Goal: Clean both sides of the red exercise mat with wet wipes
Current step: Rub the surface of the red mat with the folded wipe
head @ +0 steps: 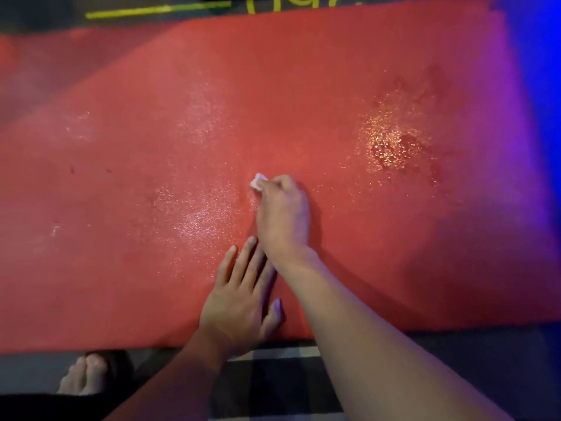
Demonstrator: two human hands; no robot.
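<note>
Two hands on the red exercise mat (pixel 303 86), which lies flat on the floor with its long axis running left-right across the view. Right hand (pixel 282 214) reaches forward past mid-mat, fingers curled round a small folded wet wipe (pixel 258 181), wipe pressed to the surface. Left hand (pixel 239 302) sits just behind it near the mat's near edge, fingers straight, palm down, pinning the mat. Wet sheen lies left of the wipe; the blotchy glistening patch (pixel 391 141) is off to the right and slightly farther away, apart from the wipe. Right hand is clearly the nearer one to it, so my read: next stroke goes rightward along the long axis, left hand anchoring. Underside not visible, likely not yet done
</note>
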